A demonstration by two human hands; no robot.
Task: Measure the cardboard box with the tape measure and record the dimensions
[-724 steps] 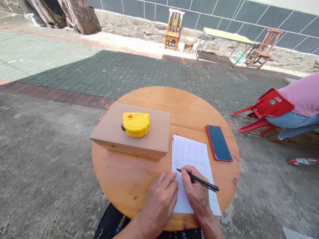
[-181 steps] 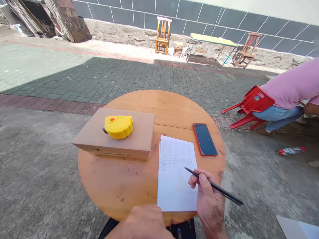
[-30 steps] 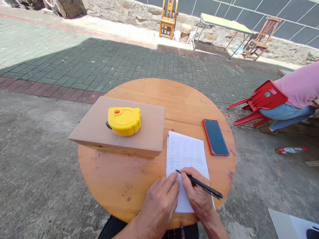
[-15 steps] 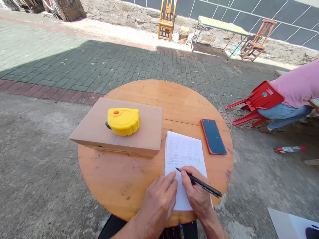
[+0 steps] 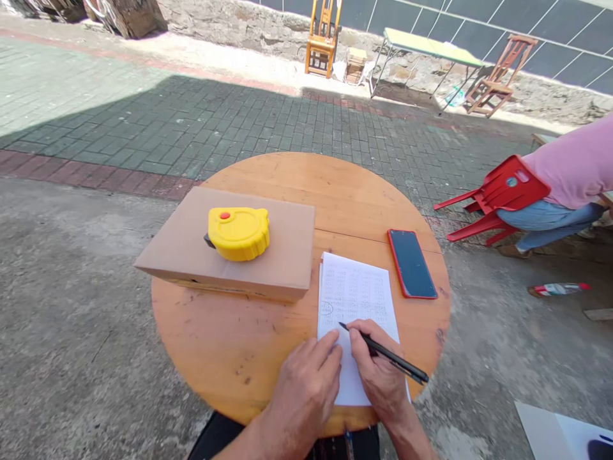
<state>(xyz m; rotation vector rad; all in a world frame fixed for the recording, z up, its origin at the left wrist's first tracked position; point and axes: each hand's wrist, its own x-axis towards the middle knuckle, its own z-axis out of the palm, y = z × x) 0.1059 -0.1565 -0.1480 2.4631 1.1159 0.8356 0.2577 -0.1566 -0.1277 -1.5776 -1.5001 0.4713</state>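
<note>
Bright sun is falling over the far side of the paved yard (image 5: pixel 230 121), and shadow is covering the nearer bricks. Along the dark tiled wall (image 5: pixel 395 14), an orange chair (image 5: pixel 322 48), a folding table (image 5: pixel 433 46) and a brown chair (image 5: pixel 500 80) are standing in a row. Off to the right a person in a pink top (image 5: pixel 575 160) is sitting on a red plastic chair (image 5: pixel 510 185), and a bottle (image 5: pixel 558 290) is lying on the ground near that person's feet.

In the head view, a round wooden table (image 5: pixel 215 358) is filling the middle. A cardboard box (image 5: pixel 290 230) is sitting on its left part, with a yellow tape measure (image 5: pixel 238 234) resting on top. The paper (image 5: pixel 354 294), bearing rows of handwriting, is lying just right of the box, and a red-edged phone (image 5: pixel 412 264) is lying beyond its right edge. The left hand (image 5: pixel 309 380) is resting palm down over the paper's left edge, its fingers loosely together and gripping nothing. The right hand (image 5: pixel 378 374) is pinching a black pen (image 5: pixel 395 359) between thumb and fingers, the tip pointing at the lowest written row.
</note>
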